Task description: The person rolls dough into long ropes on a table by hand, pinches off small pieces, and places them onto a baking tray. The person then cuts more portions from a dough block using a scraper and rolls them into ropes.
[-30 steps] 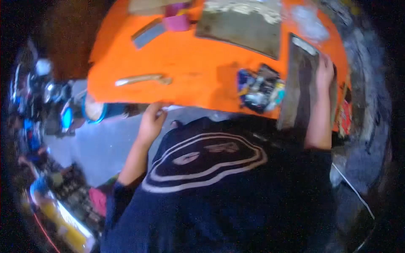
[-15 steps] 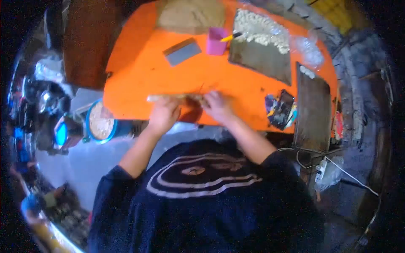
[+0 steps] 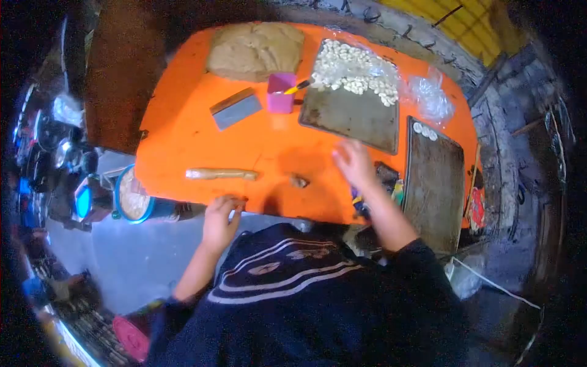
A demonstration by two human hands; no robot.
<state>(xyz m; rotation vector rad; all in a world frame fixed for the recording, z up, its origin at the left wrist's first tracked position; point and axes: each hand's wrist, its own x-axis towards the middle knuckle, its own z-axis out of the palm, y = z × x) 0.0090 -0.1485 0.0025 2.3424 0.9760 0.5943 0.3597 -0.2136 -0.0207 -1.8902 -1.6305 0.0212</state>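
My left hand point(image 3: 222, 219) is at the front edge of the orange table point(image 3: 177, 128), just below a tan dough roll point(image 3: 221, 174); its fingers are bent and what they hold, if anything, is too small to make out. My right hand point(image 3: 354, 163) hovers over the table with fingers apart and nothing in them. A small dark lump point(image 3: 299, 181) lies between the hands. Behind the roll are a flat scraper point(image 3: 236, 110) and a pink cup point(image 3: 280, 98) with a yellow-and-black handled tool point(image 3: 297, 87) leaning on it.
A large dough slab point(image 3: 255, 50) lies at the back. One tray point(image 3: 351, 116) bears many pale pieces; another tray point(image 3: 433, 183) at the right has several. Clear plastic point(image 3: 431, 101) lies between them. A blue-rimmed bucket point(image 3: 134, 197) stands left of the table.
My hands have parted from the dough roll: the left came back to the table edge, the right moved rightward and opened. The small lump now shows on the table. The view has shifted.
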